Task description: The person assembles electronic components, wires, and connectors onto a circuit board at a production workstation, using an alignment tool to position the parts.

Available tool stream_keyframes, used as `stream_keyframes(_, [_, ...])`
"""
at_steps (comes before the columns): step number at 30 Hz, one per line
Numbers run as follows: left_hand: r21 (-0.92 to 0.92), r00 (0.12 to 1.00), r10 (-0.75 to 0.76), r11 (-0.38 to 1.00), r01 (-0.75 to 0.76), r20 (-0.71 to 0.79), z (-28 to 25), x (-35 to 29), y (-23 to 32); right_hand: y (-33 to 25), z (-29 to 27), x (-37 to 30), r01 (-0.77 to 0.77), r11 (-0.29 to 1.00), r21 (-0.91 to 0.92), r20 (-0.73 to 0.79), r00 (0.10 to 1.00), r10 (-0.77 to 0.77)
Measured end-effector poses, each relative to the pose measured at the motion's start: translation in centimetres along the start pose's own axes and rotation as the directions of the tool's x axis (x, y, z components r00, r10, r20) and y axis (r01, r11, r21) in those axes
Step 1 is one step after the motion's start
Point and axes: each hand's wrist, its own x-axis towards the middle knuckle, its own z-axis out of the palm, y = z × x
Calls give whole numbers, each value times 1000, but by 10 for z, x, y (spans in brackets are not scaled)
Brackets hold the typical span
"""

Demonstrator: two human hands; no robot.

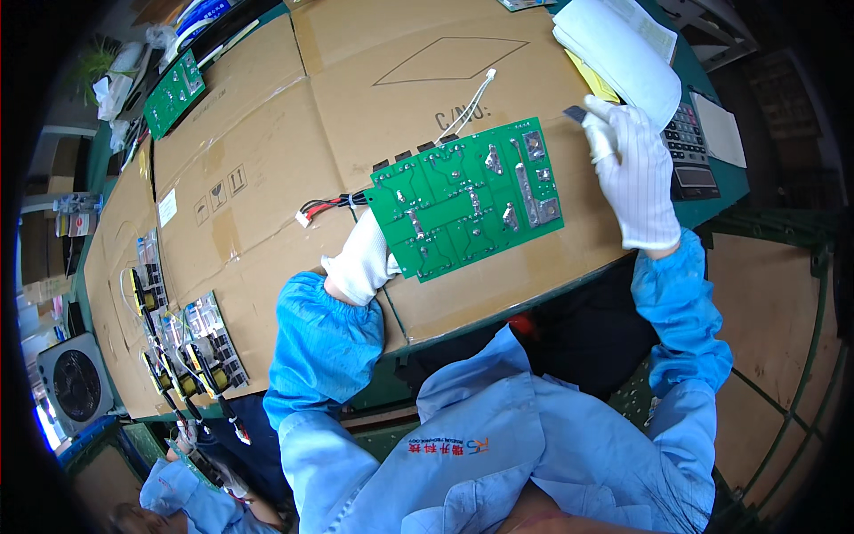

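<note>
A green circuit board (467, 200), solder side up, is tilted above the cardboard. White-gloved, my left hand (360, 262) grips it from beneath at its lower left edge; most of the fingers are hidden behind it. Red and black wires (327, 206) with a white plug leave the board's left side, and thin white wires (469, 105) ending in a small connector rise from its top edge. To the right of the board my right hand (633, 178), also gloved in white, is closed, pinching a small dark flat piece (576, 114) whose kind I cannot tell.
Cardboard (258, 116) covers the bench. White papers (623, 53) and a calculator (685, 147) lie at the right. Another green board (175, 93) stands far left. Several assembled boards (213, 338) sit at the left, where a co-worker (191, 498) handles one. Beyond is a fan (76, 381).
</note>
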Motion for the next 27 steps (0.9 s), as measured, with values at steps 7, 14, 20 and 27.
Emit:
stream_keyframes(7, [25, 1000, 13, 1000, -14, 24, 4, -2, 2, 22, -7, -35, 147, 886, -439, 448, 891, 74])
stream_keyframes(14, [-7, 1000, -16, 1000, 16, -6, 0, 4, 2, -1, -15, -51, 483, 682, -550, 576, 810, -109])
stream_keyframes(20, [86, 993, 94, 991, -100, 75, 0, 0, 2, -14, -41, -47, 370, 885, -284, 589, 795, -144])
stream_keyframes(27, [-5, 999, 35, 999, -35, -5, 25, -3, 6, 45, -40, -54, -290, 944, 160, 633, 763, 127])
